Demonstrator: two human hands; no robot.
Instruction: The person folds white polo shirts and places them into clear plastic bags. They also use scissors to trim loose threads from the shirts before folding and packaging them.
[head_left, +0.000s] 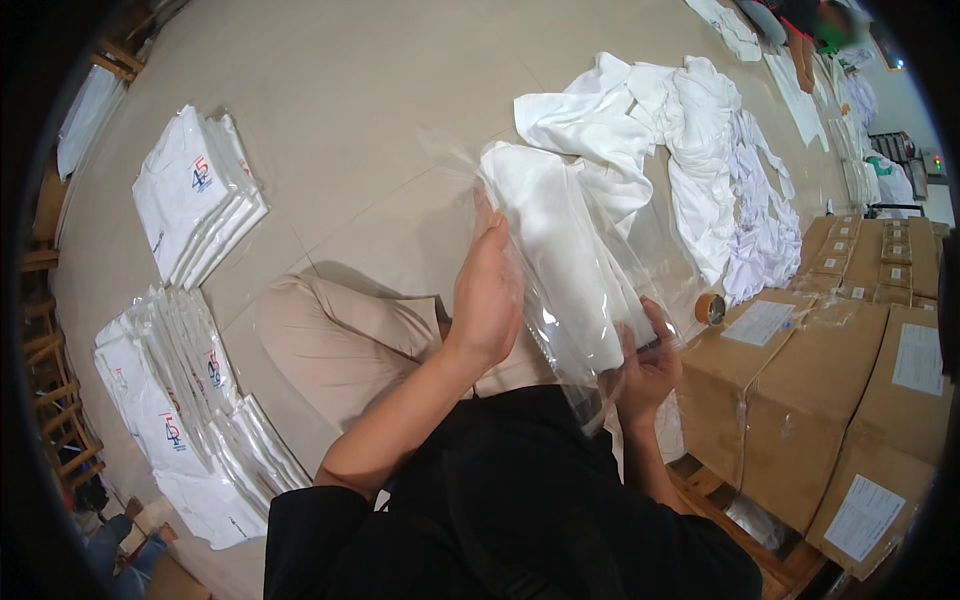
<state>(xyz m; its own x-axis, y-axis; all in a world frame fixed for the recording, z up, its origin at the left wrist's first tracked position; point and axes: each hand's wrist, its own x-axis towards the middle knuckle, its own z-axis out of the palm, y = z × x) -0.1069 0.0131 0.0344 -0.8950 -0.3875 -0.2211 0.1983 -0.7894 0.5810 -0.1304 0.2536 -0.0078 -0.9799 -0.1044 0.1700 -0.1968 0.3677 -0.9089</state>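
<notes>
A folded white garment (560, 240) lies inside a clear plastic bag (540, 330), held up in front of my lap. My left hand (490, 285) grips the bag along its left side, thumb and fingers close together near the upper end. My right hand (645, 370) holds the bag's lower right part, its fingers bent around the film; some fingertips show through the plastic. Loose clear film sticks out past the garment at both ends. Beyond the bag, crumpled white garments (695, 130) lie in a heap on the floor.
Two stacks of bagged white shirts stand at left, a farther stack (190, 200) and a nearer stack (180, 400). Brown cartons (810, 400) are piled at right on a wooden pallet (715, 510). A tape roll (710, 309) is beside them. Another person (800, 30) is at upper right.
</notes>
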